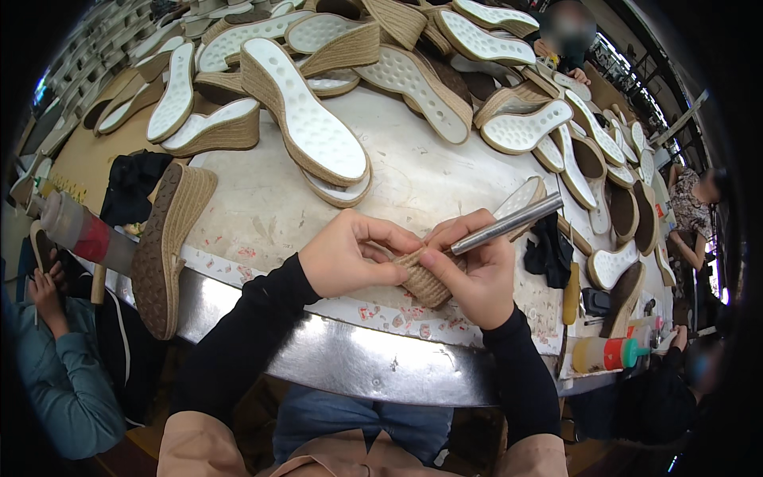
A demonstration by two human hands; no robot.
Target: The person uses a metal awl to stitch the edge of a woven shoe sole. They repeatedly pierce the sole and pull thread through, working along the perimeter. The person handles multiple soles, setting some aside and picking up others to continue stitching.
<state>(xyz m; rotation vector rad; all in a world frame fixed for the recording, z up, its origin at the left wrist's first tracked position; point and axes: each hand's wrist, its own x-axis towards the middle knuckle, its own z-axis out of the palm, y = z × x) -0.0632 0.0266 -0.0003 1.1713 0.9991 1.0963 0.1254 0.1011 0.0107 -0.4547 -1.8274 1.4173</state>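
Near the table's front edge, both hands are on one rope-wrapped wedge shoe sole [429, 285], its braided heel end facing me. My left hand [350, 253] is closed, thumb and fingertips pinching the rope edge. My right hand [481, 274] grips the sole from the other side, its thumb pressed on the braid. A silver metal rod [517, 220] also lies in the right hand, pointing up and to the right. Behind it shows the sole's white dimpled face [520, 197]. The fingers hide the middle of the sole and the rod's lower end.
Many wedge soles [306, 111] are heaped across the table [262, 175]. One brown-bottomed sole [163, 246] stands at the left beside a red-banded bottle [79, 230]. At the right are a yellow handle [571, 294], black cloth [548, 250] and a green-capped bottle [608, 354]. Other people sit around.
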